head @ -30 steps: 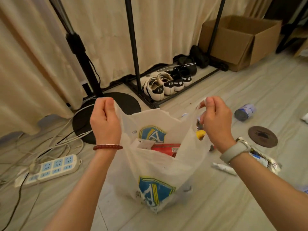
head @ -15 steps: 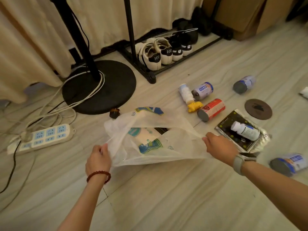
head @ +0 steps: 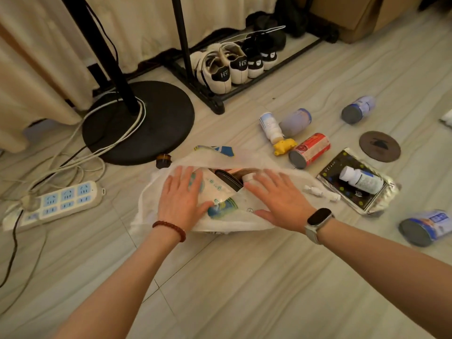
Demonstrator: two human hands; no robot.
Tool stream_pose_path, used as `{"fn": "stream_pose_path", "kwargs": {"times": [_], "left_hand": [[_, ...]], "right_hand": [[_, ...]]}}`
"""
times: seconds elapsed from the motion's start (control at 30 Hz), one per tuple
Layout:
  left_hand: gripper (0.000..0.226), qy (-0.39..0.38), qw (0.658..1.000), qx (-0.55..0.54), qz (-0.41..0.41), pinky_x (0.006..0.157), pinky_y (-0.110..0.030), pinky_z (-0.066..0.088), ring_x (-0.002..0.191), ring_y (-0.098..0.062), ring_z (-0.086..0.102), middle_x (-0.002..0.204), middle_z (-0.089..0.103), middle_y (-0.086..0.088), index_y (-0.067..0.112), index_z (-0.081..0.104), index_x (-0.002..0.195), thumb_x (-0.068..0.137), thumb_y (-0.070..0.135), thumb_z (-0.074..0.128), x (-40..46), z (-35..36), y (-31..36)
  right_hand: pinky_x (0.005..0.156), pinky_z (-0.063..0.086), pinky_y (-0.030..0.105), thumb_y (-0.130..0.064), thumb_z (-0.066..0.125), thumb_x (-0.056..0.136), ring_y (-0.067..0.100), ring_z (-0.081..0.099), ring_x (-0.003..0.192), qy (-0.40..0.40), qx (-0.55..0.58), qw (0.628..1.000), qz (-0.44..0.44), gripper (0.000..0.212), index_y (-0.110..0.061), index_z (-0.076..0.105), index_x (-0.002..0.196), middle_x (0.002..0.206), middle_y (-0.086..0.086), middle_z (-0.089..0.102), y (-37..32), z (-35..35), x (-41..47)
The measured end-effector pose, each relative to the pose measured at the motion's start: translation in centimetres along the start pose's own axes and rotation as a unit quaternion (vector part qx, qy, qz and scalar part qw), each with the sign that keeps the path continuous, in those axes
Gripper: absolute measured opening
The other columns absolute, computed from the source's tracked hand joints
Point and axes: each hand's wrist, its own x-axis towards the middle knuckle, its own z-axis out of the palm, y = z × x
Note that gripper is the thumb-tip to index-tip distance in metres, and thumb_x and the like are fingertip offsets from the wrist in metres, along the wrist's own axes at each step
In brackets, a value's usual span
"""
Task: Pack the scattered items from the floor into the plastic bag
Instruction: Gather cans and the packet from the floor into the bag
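Your left hand lies flat, fingers straight and spread, on the white translucent plastic bag, which lies on the pale tiled floor in the middle. Your right hand is also flat and wide on the bag's right half, holding nothing. A dark-lidded container and a white cap show at the bag's mouth between your hands. Right of the bag: a small white tube, a shiny black foil pouch with a white pill bottle lying on it, and a blue-label can near right. Farther away: a red can, a yellow toy, a white bottle, a grey-blue can, another blue can, and a brown round disc. A small brown jar sits by the black round stand base. A white power strip lies on the left.
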Motion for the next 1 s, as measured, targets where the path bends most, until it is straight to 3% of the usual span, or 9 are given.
{"fn": "stream_pose_path", "kwargs": {"times": [0.07,0.17,0.37,0.53,0.7,0.77,0.83,0.9,1.0], "left_hand": [[0.104,-0.018,1.000,-0.002,-0.016,0.115,-0.045,0.008,0.142,-0.030,0.000,0.154,0.003,-0.011,0.027,0.000,0.145,0.069,0.068,0.056,0.1,0.6,-1.4],[0.119,-0.035,0.998,-0.050,-0.011,0.112,-0.049,0.017,0.142,-0.029,-0.003,0.154,-0.008,-0.008,0.037,-0.009,0.142,0.056,0.071,0.065,1.0,0.2,-3.0],[0.133,-0.114,0.990,-0.077,-0.029,0.115,-0.046,0.008,0.143,-0.024,-0.009,0.155,-0.013,-0.006,0.032,-0.020,0.140,0.051,0.068,0.071,5.0,0.8,-6.2],[0.133,-0.167,0.979,-0.114,-0.039,0.114,-0.045,0.016,0.143,-0.022,0.001,0.156,-0.005,-0.001,0.029,-0.016,0.142,0.053,0.057,0.078,5.6,1.6,-5.8],[0.093,-0.017,0.995,-0.098,0.009,0.109,-0.040,0.027,0.137,-0.023,0.024,0.150,0.025,-0.004,0.026,0.015,0.144,0.071,0.049,0.068,1.4,-0.6,-4.2],[0.067,0.049,0.987,-0.151,0.035,0.102,-0.041,0.035,0.127,-0.023,0.037,0.139,0.041,-0.005,0.024,0.036,0.137,0.077,0.050,0.054,0.0,-1.4,-3.1],[0.050,0.083,0.975,-0.202,0.038,0.100,-0.042,0.039,0.121,-0.024,0.044,0.132,0.048,-0.006,0.020,0.047,0.129,0.083,0.039,0.053,0.4,-2.2,-1.2],[0.041,0.124,0.965,-0.224,0.051,0.099,-0.044,0.041,0.118,-0.024,0.047,0.128,0.052,-0.008,0.016,0.051,0.125,0.086,0.029,0.056,2.2,-3.1,1.6],[0.038,0.154,0.955,-0.232,0.098,0.099,-0.039,0.037,0.117,-0.023,0.047,0.127,0.052,-0.007,0.016,0.052,0.124,0.087,0.026,0.055,5.2,-5.0,6.8]], "right_hand": [[0.111,0.016,0.058,-0.058,0.060,0.074,0.037,0.009,0.141,-0.079,0.025,0.995,0.062,0.094,-0.035,0.001,0.145,0.156,0.007,0.004,1.9,0.1,0.3],[0.113,0.007,0.060,-0.070,0.059,0.067,0.033,-0.005,0.143,-0.106,0.040,0.989,0.091,0.111,-0.044,-0.028,0.132,0.155,0.005,-0.014,4.1,0.0,1.2],[0.113,0.007,0.058,-0.067,0.065,0.062,0.029,-0.010,0.143,-0.126,0.063,0.985,0.095,0.120,-0.044,-0.034,0.126,0.155,0.004,-0.018,4.0,1.0,4.5],[0.114,0.010,0.057,-0.060,0.072,0.060,0.029,-0.013,0.143,-0.162,0.153,0.968,0.114,0.125,-0.047,-0.035,0.122,0.154,0.005,-0.021,3.9,1.5,5.9],[0.113,0.021,0.044,-0.051,0.059,0.080,0.023,0.002,0.144,-0.123,0.156,0.976,0.085,0.093,-0.035,-0.006,0.144,0.157,0.003,0.001,3.7,-1.2,4.0],[0.106,0.036,0.044,-0.044,0.049,0.089,0.022,0.026,0.139,-0.036,0.152,0.986,0.059,0.064,-0.027,0.020,0.144,0.150,0.003,0.031,3.4,-2.5,2.4],[0.086,0.051,0.041,-0.038,0.042,0.090,0.023,0.051,0.118,0.078,0.160,0.984,0.026,0.044,-0.022,0.047,0.131,0.125,0.005,0.058,3.4,-3.8,0.8],[0.076,0.052,0.036,-0.033,0.038,0.088,0.023,0.057,0.100,0.157,0.157,0.975,0.017,0.040,-0.015,0.056,0.119,0.106,0.006,0.065,4.5,-4.6,-0.4],[0.075,0.050,0.038,-0.026,0.036,0.087,0.028,0.059,0.091,0.244,0.190,0.944,0.114,0.038,-0.009,0.056,0.116,0.101,0.012,0.063,8.1,-5.8,-1.7]]}}
